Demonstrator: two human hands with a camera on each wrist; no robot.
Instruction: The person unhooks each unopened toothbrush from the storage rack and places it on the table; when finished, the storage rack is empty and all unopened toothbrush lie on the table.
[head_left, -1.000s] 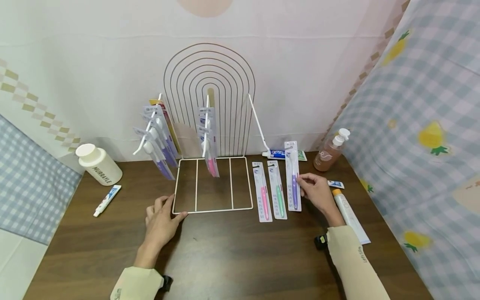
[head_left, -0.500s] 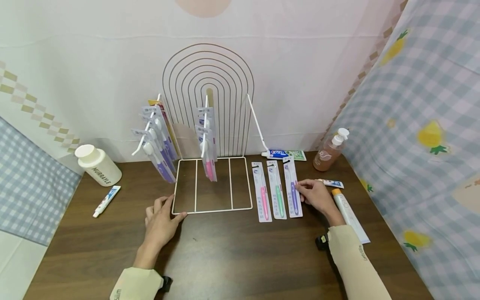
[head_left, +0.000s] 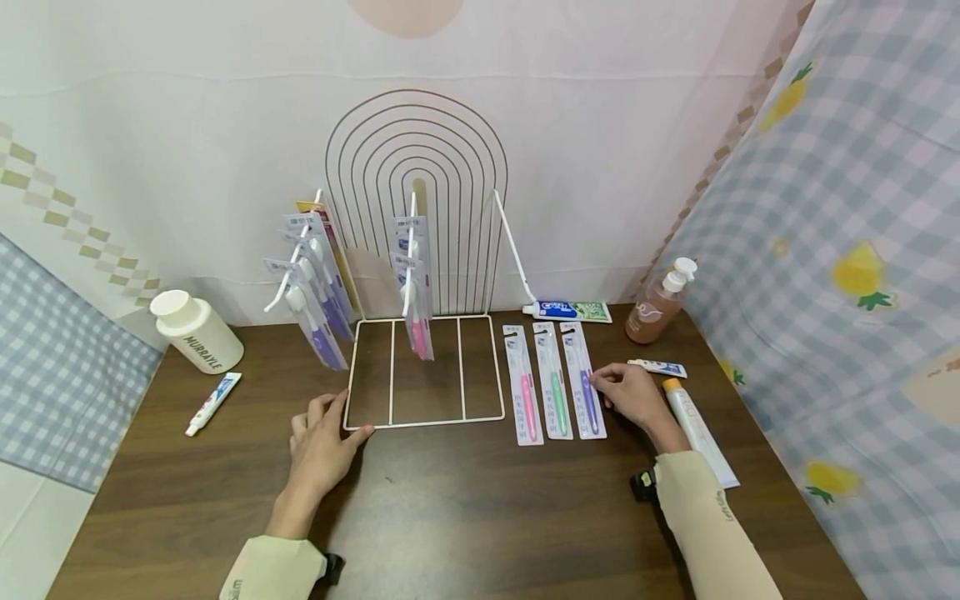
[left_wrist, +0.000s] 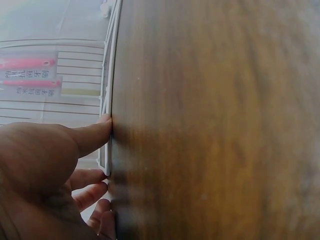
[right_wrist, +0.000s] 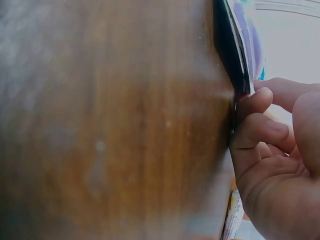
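Right hand (head_left: 633,394) pinches, it seems, the carded purple toothbrush pack (head_left: 584,379) flat on the brown tabletop (head_left: 465,508); left hand (head_left: 322,437), fingers (head_left: 360,431) relaxed, steadies the white wire rack (head_left: 423,371)

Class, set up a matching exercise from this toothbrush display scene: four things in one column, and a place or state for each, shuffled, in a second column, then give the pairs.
Things
1. purple toothbrush pack
2. pump bottle
3. white jar
4. pink toothbrush pack

Places or states
A. lying on its side at the table's far left
B. hanging from the rack's middle hook
C. flat on the table, its edge at the right hand
D. upright at the far right, by the checked cloth

Pairs: 1-C, 2-D, 3-A, 4-B
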